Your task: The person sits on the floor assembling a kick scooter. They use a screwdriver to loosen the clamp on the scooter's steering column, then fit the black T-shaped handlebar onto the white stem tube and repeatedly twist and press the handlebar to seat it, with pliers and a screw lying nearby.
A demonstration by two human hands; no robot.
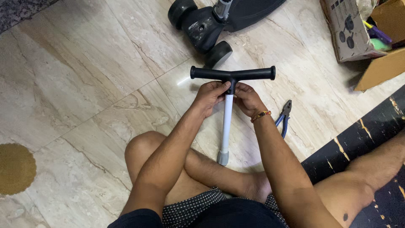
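- The left hand (209,95) has its fingers curled round the top of a white tube (227,122), just under the black joint of a T-shaped handlebar (232,74); thumb and fingertips press the joint from the left side.
- The right hand (247,99) mirrors it, fingers clenched on the same spot from the right, knuckles up. The two hands almost meet at the tube.
- A braided orange-and-red thread band (260,115) circles the right wrist.
- Both forearms run up from the bottom of the view, elbows bent, converging on the handlebar stem; the person sits cross-legged on the floor, bare knees showing.
- The handlebar is a matte black bar with rounded, flanged grip ends, lying crosswise; the smooth white tube drops from its middle toward the person and ends in a grey plastic collar (222,158) resting near the folded leg.
- The whole piece lies over the polished beige marble floor (84,84), about the middle of the view.
- Beyond it, near the top edge, stands a black scooter base (202,25) with two rubbery front wheels and a glossy deck.
- Blue-handled pliers (284,116) lie on the floor just right of the right wrist.
- An open cardboard box (350,33) sits in the top right corner.
- A round tan mat (16,169) lies at the left edge.
- A dark, gold-flecked mat (367,126) runs along the right.
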